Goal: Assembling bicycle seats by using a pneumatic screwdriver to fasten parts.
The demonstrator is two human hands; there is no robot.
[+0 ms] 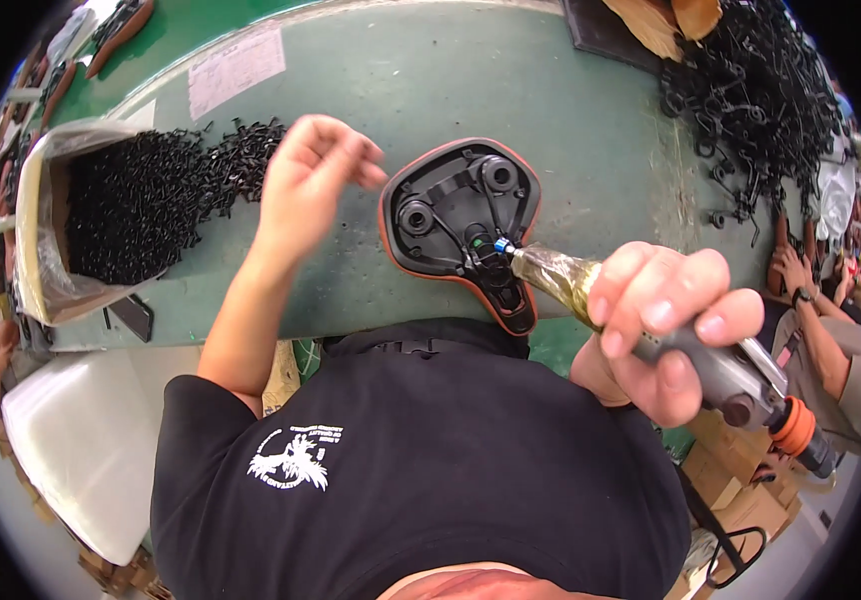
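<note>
Right hand [666, 320]: wrapped firmly around a power driver [561, 275], the grey one with clear wrap on its front end and an orange ring near the back.
Driver tip [504, 246]: blue, down at the middle of the seat's underside, a bit toward the nose. Pretty sure it's at a fastening spot, but the screw itself is too small to make out.
Left hand [316, 180]: up off to the left of the seat, fingers loosely curled and kinda blurry. Not gripping anything big; can't tell if there's a tiny piece between the fingertips.
Bike seat [456, 230]: upside down on the green surface [591, 150], in front of the person, narrow nose pointing back at them, brown edge showing around the black base.
Progress: I'd call it partway. The frame and both round bits at the wide end look seated, so what's left is probably screwing things down. No clue how many screws are already in.
Screw box [46, 215]: left side, lined with plastic and tipped toward the seat, with a spilled pile of black screws [244, 160] reaching nearly to the left hand.
Wire parts [746, 100]: big black tangle at the far right.
Paper sheet [238, 72]: lying flat beyond the screws.
</note>
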